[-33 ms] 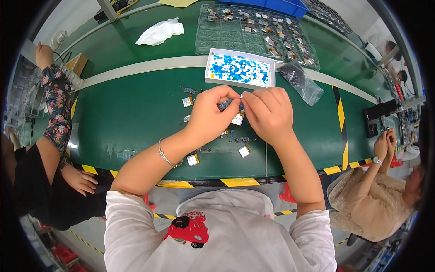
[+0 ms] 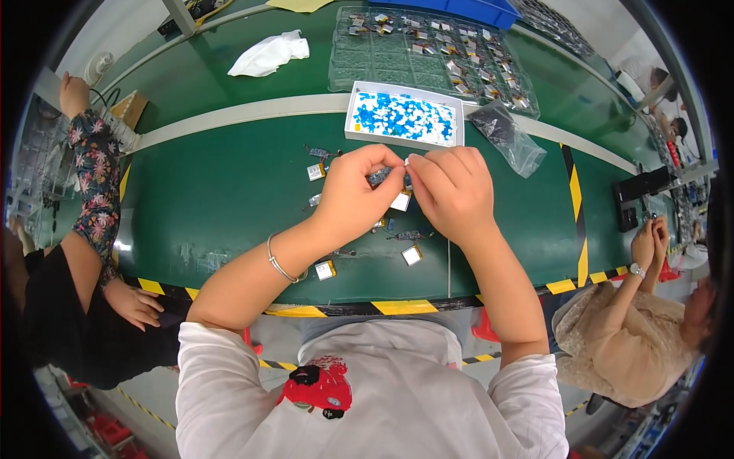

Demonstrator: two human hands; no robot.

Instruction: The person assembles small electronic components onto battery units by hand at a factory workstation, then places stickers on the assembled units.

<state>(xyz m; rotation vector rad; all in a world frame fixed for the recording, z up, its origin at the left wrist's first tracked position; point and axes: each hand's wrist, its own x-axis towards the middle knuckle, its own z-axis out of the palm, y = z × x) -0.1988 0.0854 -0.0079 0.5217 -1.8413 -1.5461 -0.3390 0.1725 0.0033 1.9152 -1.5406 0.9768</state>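
Note:
My left hand (image 2: 358,187) is closed in a pinch on a small circuit board (image 2: 378,177), partly hidden by the fingers. Close against it, my right hand (image 2: 457,187) pinches a tiny white piece (image 2: 407,161) at the board's upper end. A silver battery (image 2: 401,201) shows just below the fingertips; whether it hangs from the held board I cannot tell. Around my hands, on the green table, lie several like boards with wired batteries, such as one battery (image 2: 412,255) nearer me and another (image 2: 326,269) by my left wrist.
Beyond my hands stands a white box (image 2: 401,141) of small blue and white pieces. Behind it lies a clear compartment tray (image 2: 359,65) with boards and batteries. A plastic bag (image 2: 520,149) of dark parts lies right, a white cloth (image 2: 269,55) far left. Co-workers sit on both sides.

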